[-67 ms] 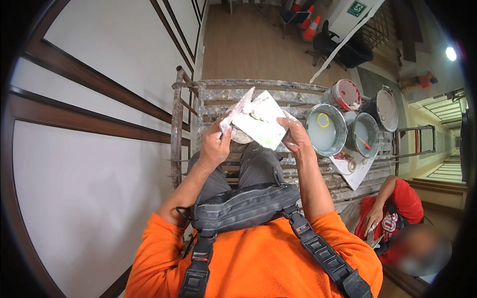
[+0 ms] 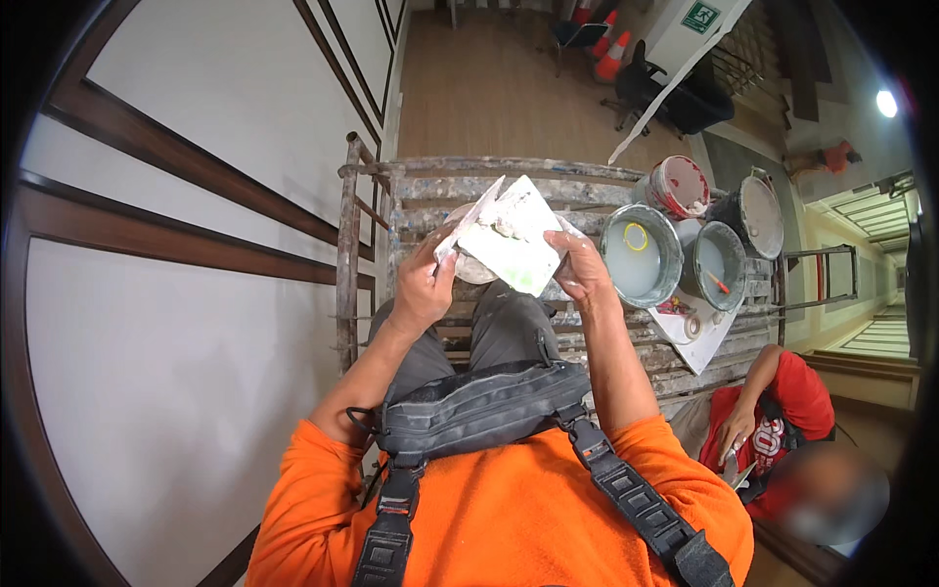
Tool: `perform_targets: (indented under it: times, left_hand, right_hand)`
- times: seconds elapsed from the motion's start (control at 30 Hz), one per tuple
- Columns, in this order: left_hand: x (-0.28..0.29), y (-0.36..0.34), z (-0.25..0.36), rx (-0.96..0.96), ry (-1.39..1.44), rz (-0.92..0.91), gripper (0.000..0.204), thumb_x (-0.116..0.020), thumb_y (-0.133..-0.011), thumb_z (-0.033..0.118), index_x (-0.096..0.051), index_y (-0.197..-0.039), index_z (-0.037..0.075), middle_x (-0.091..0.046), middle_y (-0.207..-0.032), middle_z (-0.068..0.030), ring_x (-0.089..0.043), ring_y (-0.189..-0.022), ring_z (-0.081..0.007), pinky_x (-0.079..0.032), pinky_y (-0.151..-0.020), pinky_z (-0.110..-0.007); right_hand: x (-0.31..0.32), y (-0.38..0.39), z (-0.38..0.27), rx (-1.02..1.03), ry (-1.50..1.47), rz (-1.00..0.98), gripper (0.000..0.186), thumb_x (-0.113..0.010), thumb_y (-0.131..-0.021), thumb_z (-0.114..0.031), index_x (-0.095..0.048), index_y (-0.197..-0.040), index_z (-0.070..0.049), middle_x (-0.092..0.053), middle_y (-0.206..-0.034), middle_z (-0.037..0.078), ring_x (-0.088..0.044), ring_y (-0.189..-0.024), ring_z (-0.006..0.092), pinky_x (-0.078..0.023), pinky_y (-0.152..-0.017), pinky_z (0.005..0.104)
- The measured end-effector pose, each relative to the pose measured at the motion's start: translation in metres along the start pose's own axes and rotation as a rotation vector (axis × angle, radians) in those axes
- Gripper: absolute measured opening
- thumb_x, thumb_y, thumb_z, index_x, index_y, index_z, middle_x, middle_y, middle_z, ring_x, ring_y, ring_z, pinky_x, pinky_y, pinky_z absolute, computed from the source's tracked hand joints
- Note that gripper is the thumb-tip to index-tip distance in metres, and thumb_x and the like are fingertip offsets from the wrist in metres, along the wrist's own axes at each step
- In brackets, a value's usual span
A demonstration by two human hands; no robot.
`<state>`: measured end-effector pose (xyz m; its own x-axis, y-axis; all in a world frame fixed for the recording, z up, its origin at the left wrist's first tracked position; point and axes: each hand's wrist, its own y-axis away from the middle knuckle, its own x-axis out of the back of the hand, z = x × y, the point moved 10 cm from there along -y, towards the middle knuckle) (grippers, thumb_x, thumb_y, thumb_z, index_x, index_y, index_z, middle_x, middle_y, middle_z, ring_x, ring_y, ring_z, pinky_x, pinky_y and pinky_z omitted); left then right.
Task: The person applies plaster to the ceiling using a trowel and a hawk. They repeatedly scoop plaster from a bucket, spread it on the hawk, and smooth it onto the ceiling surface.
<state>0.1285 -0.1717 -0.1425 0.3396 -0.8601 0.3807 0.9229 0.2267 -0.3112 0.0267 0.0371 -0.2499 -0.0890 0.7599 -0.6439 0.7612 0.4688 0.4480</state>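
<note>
My left hand point(image 2: 427, 282) is closed on a pale, putty-smeared flat spreader point(image 2: 473, 217), which stands tilted on edge. My right hand point(image 2: 587, 266) grips the right side of a white, flat putty board point(image 2: 528, 256). On the board's upper part lies a lump of white putty point(image 2: 511, 219), and the spreader's edge is close against its left side. Whether the two touch I cannot tell. Behind and below them, partly hidden, shows a round pale container point(image 2: 473, 271) above my knees. White smears cover my fingers.
I am on a paint-stained slatted scaffold platform point(image 2: 587, 186) beside a white panelled wall point(image 2: 186, 362). To my right stand a bucket of cloudy water point(image 2: 636, 269), a bucket with an orange-handled tool point(image 2: 719, 256), a red-rimmed bucket point(image 2: 683, 184) and a dark bucket point(image 2: 761, 215). A co-worker in red point(image 2: 782, 411) is at lower right.
The spreader and the putty board have shifted and tilted slightly against each other. A little more of the round container shows behind the spreader. My arms stay nearly still.
</note>
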Motion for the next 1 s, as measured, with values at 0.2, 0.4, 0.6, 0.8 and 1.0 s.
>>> perform_targets:
  times: [0.2,0.4,0.6,0.8,1.0]
  left_hand:
    - [-0.006,-0.007,0.045,-0.357,0.077,-0.105,0.044,-0.070,-0.075,-0.004,-0.065,-0.119,0.003,-0.063,-0.129,-0.0147,-0.059,-0.122,-0.0353,-0.049,-0.102,-0.040]
    - [0.010,-0.002,0.098,-0.569,-0.112,-0.180,0.028,-0.071,-0.081,0.007,-0.070,-0.108,0.004,-0.068,-0.120,-0.0164,-0.061,-0.119,-0.0350,-0.046,-0.106,-0.047]
    - [0.033,0.009,0.104,-0.625,-0.285,-0.200,0.027,-0.071,-0.078,0.008,-0.072,-0.104,0.003,-0.070,-0.116,-0.0142,-0.062,-0.118,-0.0330,-0.044,-0.107,-0.047]
    - [0.075,0.000,0.068,-0.417,-0.324,-0.049,0.028,-0.062,-0.081,-0.005,-0.071,-0.106,0.004,-0.069,-0.114,-0.0127,-0.063,-0.114,-0.0307,-0.048,-0.102,-0.038]
    - [0.114,0.016,0.012,0.152,1.478,0.149,0.021,-0.054,-0.084,0.021,-0.060,-0.094,0.003,-0.056,-0.072,-0.0069,-0.049,-0.068,-0.0211,-0.039,-0.074,-0.035]
  right_hand:
    - [-0.032,0.017,0.002,0.018,-0.353,-0.080,0.050,-0.065,-0.091,-0.016,-0.049,-0.134,0.003,-0.061,-0.127,0.020,-0.063,-0.113,0.0313,-0.052,-0.099,0.0452]
    - [-0.060,0.032,0.027,-0.079,-0.417,-0.243,0.052,-0.064,-0.091,-0.018,-0.046,-0.136,0.003,-0.061,-0.127,0.021,-0.063,-0.113,0.0324,-0.054,-0.097,0.0470]
    - [-0.073,0.050,0.041,-0.112,-0.399,-0.327,0.053,-0.065,-0.090,-0.017,-0.047,-0.135,0.003,-0.062,-0.126,0.020,-0.064,-0.112,0.0317,-0.054,-0.096,0.0462]
    - [-0.071,0.064,0.045,-0.131,-0.463,-0.416,0.054,-0.065,-0.089,-0.018,-0.048,-0.134,0.004,-0.063,-0.124,0.020,-0.065,-0.110,0.0333,-0.053,-0.098,0.0460]
    - [-0.092,0.051,0.028,-0.150,-0.146,-0.324,0.053,-0.066,-0.086,-0.018,-0.051,-0.132,0.004,-0.066,-0.119,0.020,-0.067,-0.105,0.0322,-0.055,-0.095,0.0438]
